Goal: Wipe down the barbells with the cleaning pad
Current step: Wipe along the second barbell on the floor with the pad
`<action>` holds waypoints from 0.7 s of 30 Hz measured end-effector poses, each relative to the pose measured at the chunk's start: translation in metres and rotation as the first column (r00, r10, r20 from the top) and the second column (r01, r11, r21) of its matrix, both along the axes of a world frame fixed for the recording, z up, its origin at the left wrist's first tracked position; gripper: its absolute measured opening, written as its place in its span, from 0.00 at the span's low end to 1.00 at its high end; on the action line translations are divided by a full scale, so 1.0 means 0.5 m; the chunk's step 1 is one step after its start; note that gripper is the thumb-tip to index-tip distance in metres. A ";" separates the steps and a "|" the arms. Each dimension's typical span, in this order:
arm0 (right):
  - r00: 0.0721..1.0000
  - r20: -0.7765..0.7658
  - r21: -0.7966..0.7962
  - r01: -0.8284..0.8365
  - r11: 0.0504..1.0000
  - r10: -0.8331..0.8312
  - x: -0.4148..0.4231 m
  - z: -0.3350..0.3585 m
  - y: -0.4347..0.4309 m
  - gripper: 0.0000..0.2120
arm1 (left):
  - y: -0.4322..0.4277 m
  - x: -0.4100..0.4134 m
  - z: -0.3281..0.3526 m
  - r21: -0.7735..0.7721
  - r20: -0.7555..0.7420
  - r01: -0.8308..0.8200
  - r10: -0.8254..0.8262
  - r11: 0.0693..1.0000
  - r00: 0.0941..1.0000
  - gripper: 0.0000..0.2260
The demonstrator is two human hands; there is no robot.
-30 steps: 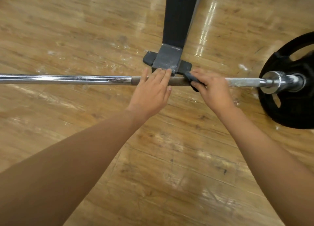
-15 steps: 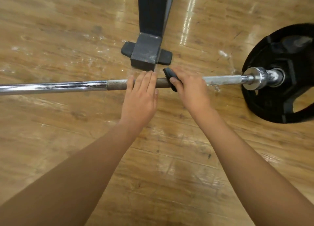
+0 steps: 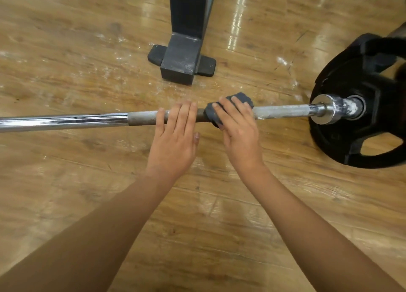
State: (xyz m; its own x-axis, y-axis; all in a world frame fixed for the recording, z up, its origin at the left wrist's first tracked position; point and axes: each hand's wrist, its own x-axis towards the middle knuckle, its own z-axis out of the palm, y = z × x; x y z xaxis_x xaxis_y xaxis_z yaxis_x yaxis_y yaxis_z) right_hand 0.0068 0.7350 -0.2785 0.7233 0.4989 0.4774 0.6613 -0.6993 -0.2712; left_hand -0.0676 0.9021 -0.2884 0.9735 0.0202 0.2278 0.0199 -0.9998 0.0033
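Two hands on long steel barbell (image 3: 66, 120): left hand (image 3: 175, 142) flat, right hand (image 3: 239, 135) clamping dark grey cleaning pad (image 3: 245, 98), just slid right; chalked stretch (image 3: 281, 112) ahead.

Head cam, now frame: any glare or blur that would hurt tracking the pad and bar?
Head view: light streaks glare off the wooden floor beside the rack post; a bright specular band runs along the chrome part of the barbell; the cleaning pad, left hand and right hand are sharp; the weight plate smears at its upper right edge.
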 end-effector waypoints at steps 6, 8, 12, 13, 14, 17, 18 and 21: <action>0.984 -0.050 0.082 0.174 0.981 -0.171 -0.039 0.012 0.010 0.16 | -0.012 -0.027 -0.002 0.027 -0.020 -0.001 0.001 1.000 1.000 0.29; 0.988 -0.049 0.080 0.148 0.986 -0.144 -0.057 0.003 0.015 0.16 | -0.015 -0.036 -0.005 0.033 -0.017 0.000 0.001 0.999 1.000 0.29; 0.998 0.001 -0.041 -0.064 0.997 0.064 -0.010 0.018 -0.064 0.15 | -0.029 -0.051 -0.003 0.036 -0.031 0.012 -0.011 0.999 0.999 0.30; 0.999 -0.010 -0.029 -0.054 0.998 0.054 -0.007 0.021 -0.073 0.14 | -0.030 -0.055 -0.002 0.038 -0.037 0.023 -0.021 0.999 0.999 0.30; 1.000 -0.029 0.008 -0.004 1.000 0.005 -0.014 0.023 -0.065 0.14 | -0.028 -0.058 0.000 0.042 -0.043 0.029 -0.027 0.999 0.999 0.30; 0.983 -0.072 0.066 0.173 0.983 -0.168 -0.071 0.019 0.005 0.15 | -0.023 -0.063 0.011 0.034 -0.054 0.038 -0.036 0.999 0.998 0.30; 0.985 -0.073 0.057 0.160 0.986 -0.155 -0.081 0.012 0.016 0.16 | -0.024 -0.064 0.017 0.018 -0.059 0.044 -0.043 0.999 0.997 0.30; 0.999 -0.041 0.008 0.000 1.000 0.001 -0.062 0.011 -0.007 0.16 | -0.015 -0.060 0.042 -0.005 -0.100 0.101 -0.101 0.995 0.990 0.29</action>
